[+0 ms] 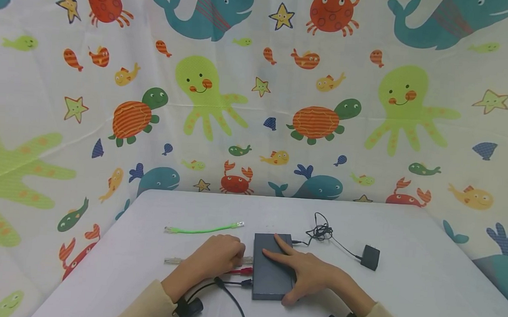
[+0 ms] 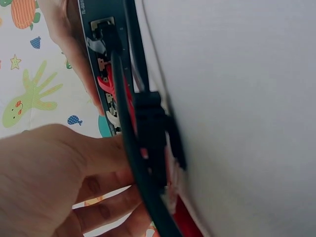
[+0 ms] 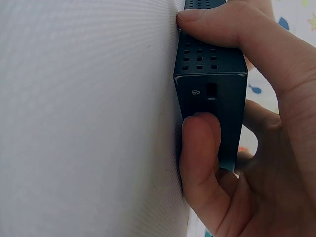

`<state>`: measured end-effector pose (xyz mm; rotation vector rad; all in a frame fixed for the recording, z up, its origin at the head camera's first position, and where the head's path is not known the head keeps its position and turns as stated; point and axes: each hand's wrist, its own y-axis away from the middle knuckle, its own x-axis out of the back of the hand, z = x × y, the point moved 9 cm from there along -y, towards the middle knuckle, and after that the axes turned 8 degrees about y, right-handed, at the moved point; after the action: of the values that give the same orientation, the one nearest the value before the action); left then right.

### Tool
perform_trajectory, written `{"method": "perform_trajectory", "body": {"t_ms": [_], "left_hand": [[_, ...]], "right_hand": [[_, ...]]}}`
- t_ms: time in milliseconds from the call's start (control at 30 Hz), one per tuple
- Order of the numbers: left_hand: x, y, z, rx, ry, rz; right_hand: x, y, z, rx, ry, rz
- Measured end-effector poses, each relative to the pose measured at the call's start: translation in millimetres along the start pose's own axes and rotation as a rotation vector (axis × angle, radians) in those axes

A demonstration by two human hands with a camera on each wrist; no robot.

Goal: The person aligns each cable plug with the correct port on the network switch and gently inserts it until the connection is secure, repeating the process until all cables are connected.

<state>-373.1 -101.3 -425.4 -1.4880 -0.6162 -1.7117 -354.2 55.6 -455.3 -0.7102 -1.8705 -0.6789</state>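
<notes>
A dark grey network switch lies flat on the table, its row of ports facing left. My right hand grips it, with fingers spread over the top and others curled against its vented side and end in the right wrist view. Left of the switch, my left hand pinches the white network cable just behind its plug, which sits at the ports. A red cable plug and a black cable plug are in other ports. The left fingertips are partly hidden behind the black cable in the left wrist view.
Behind the left hand lies a short green network cable. A black power adapter stands at the right, its coiled cord running to the switch. Black cable trails to the near edge. A patterned curtain hangs behind the table.
</notes>
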Motion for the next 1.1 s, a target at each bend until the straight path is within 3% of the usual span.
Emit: {"method": "perform_trajectory", "body": {"t_ms": [1100], "left_hand": [[1.3,0.3,2.5,-0.032,-0.027,-0.004]], "right_hand": [[-0.2,-0.4,0.2,0.007,-0.010,0.002]]}}
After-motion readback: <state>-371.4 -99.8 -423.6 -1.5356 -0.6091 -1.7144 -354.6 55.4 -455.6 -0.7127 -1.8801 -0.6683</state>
